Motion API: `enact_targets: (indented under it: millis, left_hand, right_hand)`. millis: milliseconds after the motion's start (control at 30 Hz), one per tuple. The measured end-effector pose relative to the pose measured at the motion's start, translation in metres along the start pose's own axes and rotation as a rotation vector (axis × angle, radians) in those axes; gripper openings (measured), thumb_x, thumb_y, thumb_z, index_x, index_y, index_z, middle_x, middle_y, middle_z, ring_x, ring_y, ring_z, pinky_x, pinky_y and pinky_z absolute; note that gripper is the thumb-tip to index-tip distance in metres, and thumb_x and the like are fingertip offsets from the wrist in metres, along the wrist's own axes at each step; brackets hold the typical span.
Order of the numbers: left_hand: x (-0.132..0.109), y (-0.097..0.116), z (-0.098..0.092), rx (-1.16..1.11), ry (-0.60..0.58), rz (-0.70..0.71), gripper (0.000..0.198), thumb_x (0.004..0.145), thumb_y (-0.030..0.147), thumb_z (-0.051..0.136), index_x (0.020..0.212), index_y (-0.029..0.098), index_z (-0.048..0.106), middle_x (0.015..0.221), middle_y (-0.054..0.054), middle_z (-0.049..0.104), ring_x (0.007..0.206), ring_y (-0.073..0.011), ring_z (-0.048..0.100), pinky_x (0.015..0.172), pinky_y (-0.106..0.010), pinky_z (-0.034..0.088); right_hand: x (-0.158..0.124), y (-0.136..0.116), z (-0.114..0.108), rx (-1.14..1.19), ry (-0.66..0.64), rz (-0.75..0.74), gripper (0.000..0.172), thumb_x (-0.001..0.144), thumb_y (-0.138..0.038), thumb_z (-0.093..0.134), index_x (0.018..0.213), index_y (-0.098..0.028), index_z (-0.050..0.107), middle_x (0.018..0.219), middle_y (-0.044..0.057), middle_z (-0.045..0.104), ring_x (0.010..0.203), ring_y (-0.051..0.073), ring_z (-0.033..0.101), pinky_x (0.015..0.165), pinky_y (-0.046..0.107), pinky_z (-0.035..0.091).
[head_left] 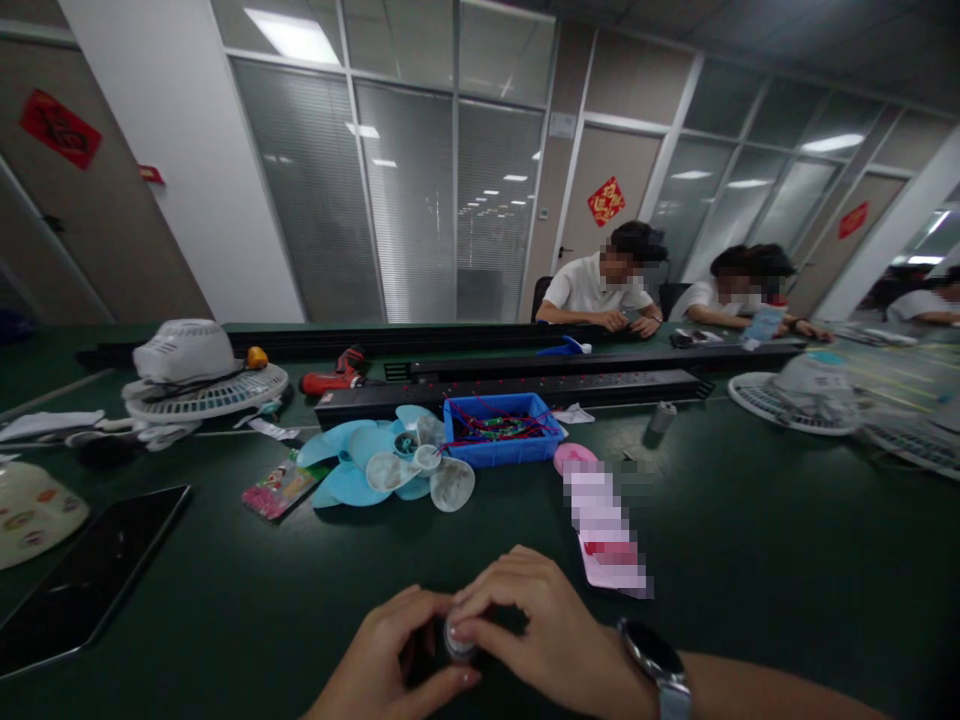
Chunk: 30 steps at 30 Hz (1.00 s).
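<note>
A small round silver metal part [459, 640] sits between my two hands, near the bottom middle of the view. My left hand [394, 650] curls around it from the left, index finger and thumb at its sides. From above and the right, my right hand [536, 610] pinches it with thumb and fingertips; a watch is on that wrist. The part's lower side is hidden by my fingers, and its exact kind is not clear. Beyond my hands lie light blue fan blades [352, 450] and a blue bin [510, 455] full of wires and small boards.
A pink case [604, 520] lies right of centre, a black tablet [90, 580] at left. Fan housings [187, 365] stand at both sides; a metal cylinder [661, 418] stands at right. Long black bars [517, 390] cross the green table. A red drill [334, 372] and several people are beyond.
</note>
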<state>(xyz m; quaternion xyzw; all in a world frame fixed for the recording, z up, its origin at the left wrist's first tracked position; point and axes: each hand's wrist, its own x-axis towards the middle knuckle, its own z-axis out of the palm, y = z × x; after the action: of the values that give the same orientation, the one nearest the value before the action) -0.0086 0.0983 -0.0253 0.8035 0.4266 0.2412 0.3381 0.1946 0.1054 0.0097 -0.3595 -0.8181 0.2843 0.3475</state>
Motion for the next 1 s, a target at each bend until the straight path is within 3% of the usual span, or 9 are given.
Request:
enact_targets:
  millis: [233, 467, 633, 833, 1000]
  left_hand:
    - [0.001, -0.005, 0.002, 0.009, 0.016, 0.043, 0.03, 0.082, 0.041, 0.07, 0.103, 0.02, 0.069, 0.083, -0.004, 0.066, 0.069, -0.0163, 0.061, 0.058, -0.023, 0.044]
    - [0.001, 0.002, -0.001, 0.022, -0.004, -0.011, 0.031, 0.082, 0.041, 0.07, 0.105, 0.02, 0.068, 0.085, -0.004, 0.067, 0.073, -0.0173, 0.06, 0.064, -0.025, 0.045]
    - [-0.014, 0.009, 0.004, 0.028, 0.033, -0.051, 0.029, 0.083, 0.042, 0.069, 0.102, 0.021, 0.068, 0.082, -0.003, 0.066, 0.071, -0.0171, 0.058, 0.062, -0.026, 0.043]
    - [-0.029, 0.011, 0.005, 0.014, 0.04, -0.003, 0.027, 0.085, 0.041, 0.068, 0.102, 0.02, 0.067, 0.086, -0.004, 0.066, 0.078, -0.0189, 0.059, 0.068, -0.028, 0.046]
    - [-0.026, 0.008, 0.004, 0.002, 0.017, 0.026, 0.026, 0.086, 0.038, 0.068, 0.104, 0.02, 0.066, 0.087, -0.005, 0.066, 0.079, -0.0192, 0.059, 0.068, -0.029, 0.046]
  right_hand:
    - [-0.001, 0.001, -0.002, -0.063, -0.017, -0.093, 0.001, 0.088, -0.025, 0.069, 0.088, -0.024, 0.07, 0.09, -0.005, 0.077, 0.085, 0.013, 0.07, 0.079, 0.029, 0.042]
    - [-0.003, 0.001, -0.003, -0.152, -0.033, -0.156, 0.004, 0.094, -0.024, 0.061, 0.094, -0.023, 0.066, 0.095, -0.002, 0.076, 0.085, 0.015, 0.069, 0.078, 0.03, 0.042]
    - [-0.009, -0.004, 0.002, -0.192, -0.026, -0.221, 0.01, 0.098, -0.027, 0.055, 0.093, -0.023, 0.063, 0.093, -0.001, 0.076, 0.081, 0.015, 0.069, 0.074, 0.031, 0.042]
    - [-0.013, -0.011, 0.008, -0.232, -0.03, -0.357, 0.013, 0.1, -0.028, 0.05, 0.094, -0.021, 0.061, 0.087, 0.0, 0.076, 0.079, 0.014, 0.07, 0.07, 0.03, 0.042]
    - [-0.014, -0.007, 0.01, -0.24, -0.001, -0.329, 0.018, 0.101, -0.03, 0.048, 0.092, -0.02, 0.06, 0.085, 0.0, 0.076, 0.076, 0.013, 0.071, 0.069, 0.029, 0.041]
